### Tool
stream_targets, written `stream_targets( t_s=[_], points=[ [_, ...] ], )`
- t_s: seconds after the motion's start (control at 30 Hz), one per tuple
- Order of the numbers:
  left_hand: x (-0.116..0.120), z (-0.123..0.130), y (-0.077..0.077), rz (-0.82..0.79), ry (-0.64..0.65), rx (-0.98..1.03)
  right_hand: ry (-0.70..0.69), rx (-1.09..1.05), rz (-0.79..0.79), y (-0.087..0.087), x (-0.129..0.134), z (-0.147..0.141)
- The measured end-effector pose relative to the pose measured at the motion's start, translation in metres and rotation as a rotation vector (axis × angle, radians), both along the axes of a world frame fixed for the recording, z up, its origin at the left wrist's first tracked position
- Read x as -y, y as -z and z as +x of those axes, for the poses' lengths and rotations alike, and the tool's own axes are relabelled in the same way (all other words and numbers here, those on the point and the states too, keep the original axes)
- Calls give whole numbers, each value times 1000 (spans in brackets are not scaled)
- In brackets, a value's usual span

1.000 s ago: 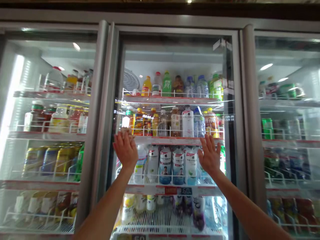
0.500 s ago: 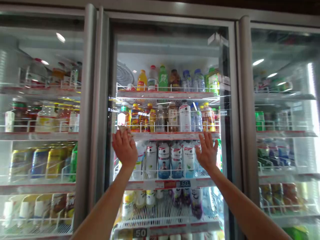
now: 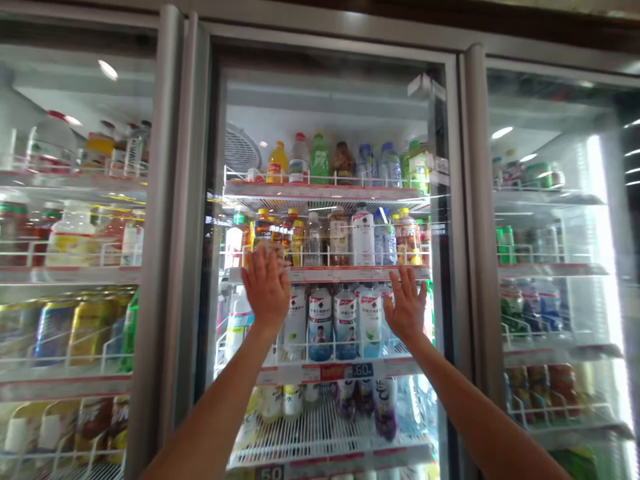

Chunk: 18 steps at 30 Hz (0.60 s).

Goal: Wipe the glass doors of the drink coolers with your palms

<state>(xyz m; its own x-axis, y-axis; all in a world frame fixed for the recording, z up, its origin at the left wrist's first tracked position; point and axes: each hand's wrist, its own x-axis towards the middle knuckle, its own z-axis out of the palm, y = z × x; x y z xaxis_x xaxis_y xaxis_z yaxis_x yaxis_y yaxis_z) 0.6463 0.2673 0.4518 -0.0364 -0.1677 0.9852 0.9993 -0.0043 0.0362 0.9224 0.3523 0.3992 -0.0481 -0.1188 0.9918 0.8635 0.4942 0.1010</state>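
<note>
My left hand (image 3: 267, 293) is pressed flat, fingers up, toward the middle glass door (image 3: 325, 87) of a drinks fridge. A crumpled beige cloth (image 3: 274, 251) shows past its fingertips, held against the glass; most of it is hidden behind the hand. To the right, my right hand (image 3: 406, 305) has its fingers spread and holds nothing. It is at or very near the same pane; contact is hard to make out. Behind the glass, between both hands, stand white-labelled bottles (image 3: 320, 320) on a shelf.
Metal door frames (image 3: 173, 200) run up the left side, with another upright (image 3: 483, 220) on the right. Bottles (image 3: 319, 160) line the top shelf. Cans (image 3: 53, 330) stand behind the left door. A price tag (image 3: 363, 371) hangs on a shelf edge.
My left hand has slid to the right and slightly up across the glass with the cloth. My right hand stays nearly in place, while the view has shifted slightly right.
</note>
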Motion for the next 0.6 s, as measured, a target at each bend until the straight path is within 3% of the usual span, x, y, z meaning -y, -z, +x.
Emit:
stream_targets(
  t_s=[0.17,0.23,0.37,0.43,0.5,0.6],
  points=[
    [-23,82,16,-164,39,-419,-15,18,3,-1,0,3],
    [-21,80,16,-192,53,-440,-20,22,2,-1,0,4],
    [-3,16,-5,-92,45,-139,-15,14,-7,-1,0,3],
    [3,-2,-18,-35,43,23,-15,10,-5,-1,0,2],
    [0,9,-23,-52,59,0,-17,11,-3,-1,0,2],
    [-16,67,-15,-178,102,-310,-19,17,-4,-1,0,3]
  ],
)
